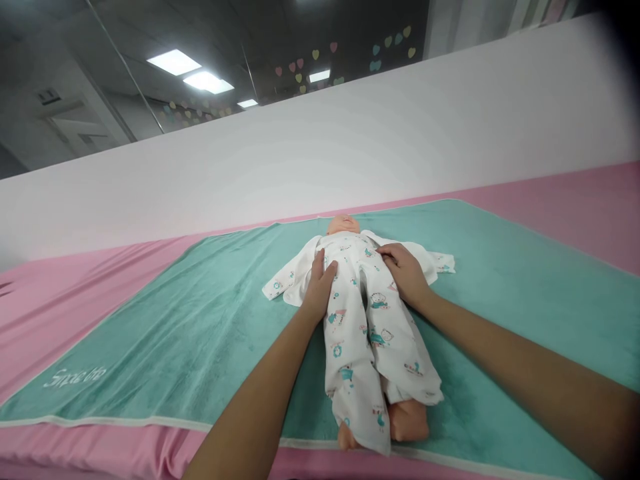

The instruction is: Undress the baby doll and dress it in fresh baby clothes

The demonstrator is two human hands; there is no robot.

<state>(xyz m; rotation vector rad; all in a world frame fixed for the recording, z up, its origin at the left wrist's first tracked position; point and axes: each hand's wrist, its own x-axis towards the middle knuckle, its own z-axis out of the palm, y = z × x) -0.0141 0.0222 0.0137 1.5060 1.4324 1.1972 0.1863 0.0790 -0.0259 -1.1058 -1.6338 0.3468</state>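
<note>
A baby doll (344, 224) lies on its back with its head at the far end and its feet towards me. It wears white printed baby trousers (347, 333), pulled up high over the body. A white baby shirt (295, 270) is spread out at both sides, its sleeves stretched outward. My left hand (320, 285) grips the left side of the trousers near the waist, thumb on top. At the right side, my right hand (404, 270) has its fingers curled on the trousers' cloth. The doll's feet (409, 420) stick out below the trouser legs.
Beneath the doll is a green blanket (200, 333) with white edging, laid over a pink sheet (125, 267). A low white wall (250, 167) runs behind, with dark glass (280, 40) bearing heart stickers above it. The blanket's front edge lies close to me.
</note>
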